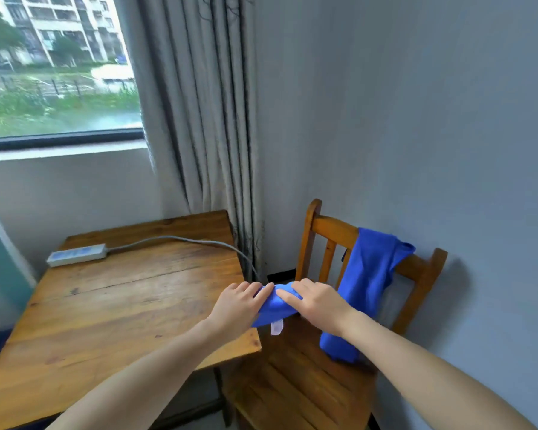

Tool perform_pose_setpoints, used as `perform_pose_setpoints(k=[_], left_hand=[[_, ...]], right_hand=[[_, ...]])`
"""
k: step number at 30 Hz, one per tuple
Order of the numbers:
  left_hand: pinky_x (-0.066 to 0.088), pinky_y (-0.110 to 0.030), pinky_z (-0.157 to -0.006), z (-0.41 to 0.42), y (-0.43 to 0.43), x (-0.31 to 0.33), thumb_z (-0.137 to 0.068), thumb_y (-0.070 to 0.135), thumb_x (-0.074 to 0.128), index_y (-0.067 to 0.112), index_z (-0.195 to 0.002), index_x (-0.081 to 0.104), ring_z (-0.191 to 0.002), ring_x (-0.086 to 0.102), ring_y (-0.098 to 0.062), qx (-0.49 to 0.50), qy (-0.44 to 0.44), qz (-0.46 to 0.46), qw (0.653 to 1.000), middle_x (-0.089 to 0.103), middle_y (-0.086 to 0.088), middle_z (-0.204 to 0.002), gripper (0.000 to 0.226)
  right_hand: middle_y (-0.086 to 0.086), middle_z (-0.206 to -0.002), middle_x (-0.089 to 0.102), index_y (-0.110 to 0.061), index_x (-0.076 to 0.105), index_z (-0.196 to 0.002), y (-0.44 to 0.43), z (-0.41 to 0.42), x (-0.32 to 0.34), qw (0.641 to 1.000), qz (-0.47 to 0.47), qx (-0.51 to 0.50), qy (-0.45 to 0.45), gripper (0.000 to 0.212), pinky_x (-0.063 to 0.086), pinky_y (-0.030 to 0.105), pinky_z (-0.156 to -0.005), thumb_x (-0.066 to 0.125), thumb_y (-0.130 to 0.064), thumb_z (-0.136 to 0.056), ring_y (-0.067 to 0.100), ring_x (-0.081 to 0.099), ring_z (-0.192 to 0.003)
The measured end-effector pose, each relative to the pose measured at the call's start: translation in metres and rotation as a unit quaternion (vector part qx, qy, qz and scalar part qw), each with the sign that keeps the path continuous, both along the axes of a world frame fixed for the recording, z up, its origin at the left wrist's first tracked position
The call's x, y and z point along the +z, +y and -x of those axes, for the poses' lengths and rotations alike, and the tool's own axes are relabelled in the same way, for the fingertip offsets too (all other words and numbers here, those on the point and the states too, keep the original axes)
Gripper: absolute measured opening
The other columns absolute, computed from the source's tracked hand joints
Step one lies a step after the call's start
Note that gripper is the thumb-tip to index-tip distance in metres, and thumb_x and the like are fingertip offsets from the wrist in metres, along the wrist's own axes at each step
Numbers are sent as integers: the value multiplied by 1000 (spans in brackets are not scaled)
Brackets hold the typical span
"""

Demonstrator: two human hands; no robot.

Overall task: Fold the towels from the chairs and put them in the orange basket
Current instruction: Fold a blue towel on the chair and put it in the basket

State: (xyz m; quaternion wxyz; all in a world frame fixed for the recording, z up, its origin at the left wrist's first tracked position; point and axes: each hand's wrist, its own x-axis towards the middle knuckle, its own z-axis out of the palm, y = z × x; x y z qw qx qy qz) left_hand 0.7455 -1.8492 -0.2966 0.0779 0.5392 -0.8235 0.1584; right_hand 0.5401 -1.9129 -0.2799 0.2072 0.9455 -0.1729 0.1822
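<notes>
A small blue towel (pixel 275 307) with a white label hanging from it is held in the air between the table's right edge and the chair. My left hand (pixel 239 305) grips its left side and my right hand (pixel 319 302) grips its right side, fingers curled over the cloth. A second blue towel (pixel 367 283) hangs over the backrest of the wooden chair (pixel 292 383) and drapes down onto the seat. No orange basket is in view.
A wooden table (pixel 121 305) stands on the left with a white power strip (pixel 76 254) and its grey cable (pixel 180 242) on it. Grey curtains (pixel 199 119) hang in the corner by the window. A plain wall is close behind the chair.
</notes>
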Motion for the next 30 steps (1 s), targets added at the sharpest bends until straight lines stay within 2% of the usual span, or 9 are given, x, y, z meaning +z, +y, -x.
perform_pose_setpoints(k=[4, 11, 15, 18, 22, 24, 26, 28, 30], left_hand=[[56, -18, -58, -14, 21, 18, -43, 33, 90, 21, -116, 47, -71, 68, -8, 65, 4, 24, 998, 71, 7, -92, 85], [50, -14, -50, -45, 140, 34, -35, 32, 85, 21, -110, 47, -61, 66, -6, 266, 10, 10, 964, 70, 11, -81, 86], [46, -17, -45, -66, 243, 52, -34, 23, 80, 22, -110, 47, -57, 64, -14, 414, 18, 25, 910, 68, 8, -75, 83], [46, -19, -43, -60, 320, 59, -34, 21, 76, 20, -109, 48, -53, 62, -16, 520, -12, 32, 854, 67, 5, -71, 80], [48, -18, -45, -38, 399, 61, -52, 25, 54, 21, -109, 46, -54, 63, -13, 596, -24, 21, 803, 66, 7, -69, 57], [46, -16, -45, -28, 440, 62, -46, 29, 64, 24, -110, 46, -56, 63, -11, 628, -14, 14, 778, 66, 10, -71, 66], [42, -15, -44, -22, 484, 64, -33, 31, 77, 24, -109, 47, -55, 62, -9, 661, -6, 9, 751, 66, 11, -72, 83], [42, -16, -44, -17, 516, 68, -32, 30, 79, 24, -109, 47, -54, 61, -10, 686, -6, 21, 727, 66, 11, -72, 84], [42, -16, -44, -13, 544, 70, -36, 29, 77, 24, -110, 46, -54, 61, -10, 695, -4, 20, 718, 66, 10, -72, 80]], right_hand=[[5, -80, 67, -16, 45, -117, -11, -23, 16, 997, -9, 76, -19, 74, 53, 19, -48, 87, -19, -56, 14, 63, -61], [-1, -71, 61, -20, 45, -114, 29, -115, 15, 962, 25, 268, -37, 71, 47, 21, -44, 84, -20, -55, 13, 55, -54], [-3, -74, 63, -21, 45, -114, 102, -187, 31, 923, 27, 378, -64, 74, 43, 20, -42, 83, -22, -50, 12, 57, -55], [-1, -76, 62, -20, 45, -114, 172, -220, 36, 882, -16, 468, -52, 72, 45, 21, -43, 79, -16, -51, 16, 57, -57], [-2, -78, 60, -20, 46, -115, 248, -241, 40, 835, -8, 549, -44, 60, 45, 22, -44, 65, -16, -58, 16, 58, -60], [-3, -78, 59, -20, 46, -115, 289, -251, 43, 813, 2, 582, -24, 61, 44, 22, -41, 66, -16, -58, 16, 57, -60], [-4, -77, 59, -22, 47, -114, 336, -259, 48, 795, 8, 607, -7, 73, 41, 23, -39, 79, -19, -48, 14, 56, -59], [-5, -76, 60, -22, 47, -113, 370, -262, 54, 785, 19, 619, 2, 81, 39, 22, -39, 84, -23, -41, 12, 56, -58], [-4, -76, 61, -21, 47, -113, 401, -264, 58, 778, 9, 628, 15, 84, 39, 21, -39, 84, -23, -38, 12, 57, -60]])
